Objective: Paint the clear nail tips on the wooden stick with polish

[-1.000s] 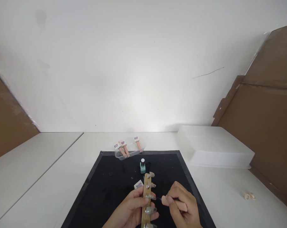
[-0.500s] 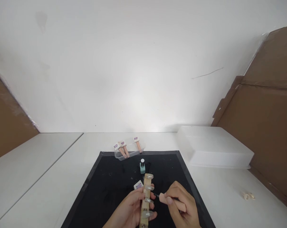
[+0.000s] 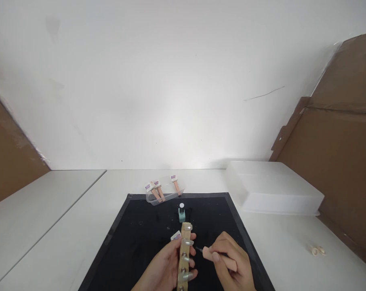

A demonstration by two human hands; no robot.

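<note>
My left hand point(image 3: 165, 264) is closed around a narrow wooden strip point(image 3: 184, 251), which points away from me. Several clear, glittery false nail tips point(image 3: 187, 242) stick out along the strip's right side. In my right hand point(image 3: 234, 258) is a nail polish brush by its peach cap handle point(image 3: 207, 253). Its dark bristle end point(image 3: 198, 249) points left, close to the nail tips and apart from them. Just beyond the strip stands a teal nail polish bottle point(image 3: 181, 215) with a white-topped cap. A white bottle with a purple label point(image 3: 175, 235) is partly hidden behind my left hand.
A black mat point(image 3: 134, 234) covers the middle of the white table point(image 3: 64, 242). At its far edge sits a clear tray point(image 3: 167, 197) with peach-capped bottles. A white plastic box point(image 3: 276, 186) is at the right, with small beige rings point(image 3: 318, 251) nearer. Cardboard panels point(image 3: 337, 161) flank both sides.
The wooden strip has shifted slightly left and turned a little in my left hand. My right hand and the brush have hardly moved.
</note>
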